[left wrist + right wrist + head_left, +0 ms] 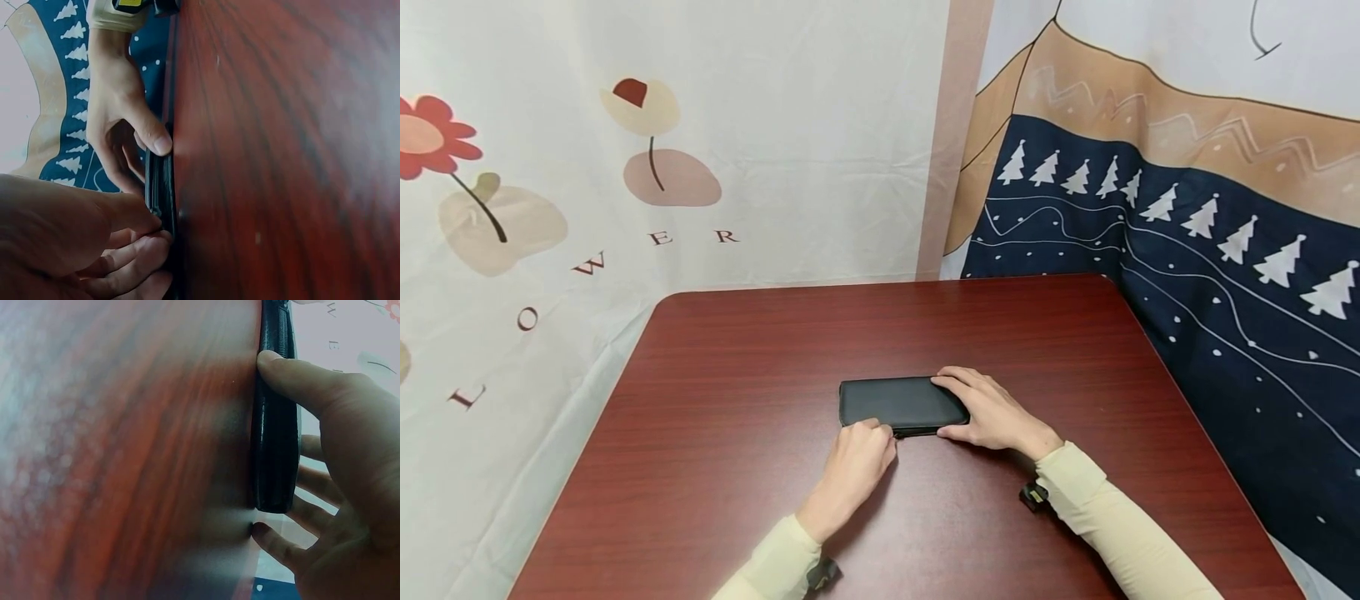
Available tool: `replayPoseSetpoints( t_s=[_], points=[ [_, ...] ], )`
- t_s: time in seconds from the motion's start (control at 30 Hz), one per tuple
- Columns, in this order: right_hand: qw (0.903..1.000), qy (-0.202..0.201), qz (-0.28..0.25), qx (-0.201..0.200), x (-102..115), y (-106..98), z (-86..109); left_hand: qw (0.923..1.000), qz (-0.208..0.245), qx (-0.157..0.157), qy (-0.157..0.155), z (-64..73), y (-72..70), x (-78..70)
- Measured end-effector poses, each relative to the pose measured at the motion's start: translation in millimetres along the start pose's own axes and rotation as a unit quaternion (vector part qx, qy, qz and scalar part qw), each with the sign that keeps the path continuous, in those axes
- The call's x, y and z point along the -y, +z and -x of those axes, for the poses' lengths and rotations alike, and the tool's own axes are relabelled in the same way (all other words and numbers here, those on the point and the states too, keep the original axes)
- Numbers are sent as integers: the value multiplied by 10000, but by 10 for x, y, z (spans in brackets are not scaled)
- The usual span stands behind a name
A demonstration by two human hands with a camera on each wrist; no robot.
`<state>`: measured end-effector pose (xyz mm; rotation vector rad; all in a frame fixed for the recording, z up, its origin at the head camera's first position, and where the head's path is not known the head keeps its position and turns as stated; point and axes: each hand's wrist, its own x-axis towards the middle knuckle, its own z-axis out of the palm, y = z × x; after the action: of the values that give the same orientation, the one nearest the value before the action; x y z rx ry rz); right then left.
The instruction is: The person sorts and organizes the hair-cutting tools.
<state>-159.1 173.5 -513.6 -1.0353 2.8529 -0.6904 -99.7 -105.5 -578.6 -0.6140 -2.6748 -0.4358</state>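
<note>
A black zip-around wallet [898,402] lies flat on the table, its long near edge facing me. My right hand [994,413] holds its right end, thumb on the near side and fingers over the far side. In the right wrist view the thumb presses beside the zipper [283,334]. At the near edge, left of the middle, my left hand [853,467] has its fingertips pinched together at the zipper line. The left wrist view shows thumb and forefinger meeting there; the small part between them, seemingly the zipper pull, is mostly hidden by the fingers.
The dark red wooden table [737,358] has rounded far corners. Behind it hangs a pale flower-print cloth [820,167]; along the right side hangs a navy cloth [1187,275] with white trees. A small dark device sits at each wrist.
</note>
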Motion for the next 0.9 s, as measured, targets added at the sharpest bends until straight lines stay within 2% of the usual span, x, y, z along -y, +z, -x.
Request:
replayPoseSetpoints(
  t_s=[0.1,0.27,0.33,0.4,0.5,0.7,0.9],
  points=[
    [10000,-11,-5,8,4,-6,-2,9998,149,73,-89,37,13,85],
    [10000,-4,-19,12,9,-23,3,9994,263,77,-195,73,-228,103],
    [10000,8,-27,19,10,-27,6,9991,230,159,-315,95,-263,143],
    [10000,10,-20,33,10,-29,10,9983,206,248,-476,124,-223,223],
    [10000,18,-18,62,7,-27,17,9979,171,280,-550,175,-167,344],
    [10000,-5,8,36,11,-28,29,9996,-53,-87,-251,234,-160,471],
    [10000,-67,9,-1,12,-18,19,9984,-150,80,-542,270,-188,532]
  ],
)
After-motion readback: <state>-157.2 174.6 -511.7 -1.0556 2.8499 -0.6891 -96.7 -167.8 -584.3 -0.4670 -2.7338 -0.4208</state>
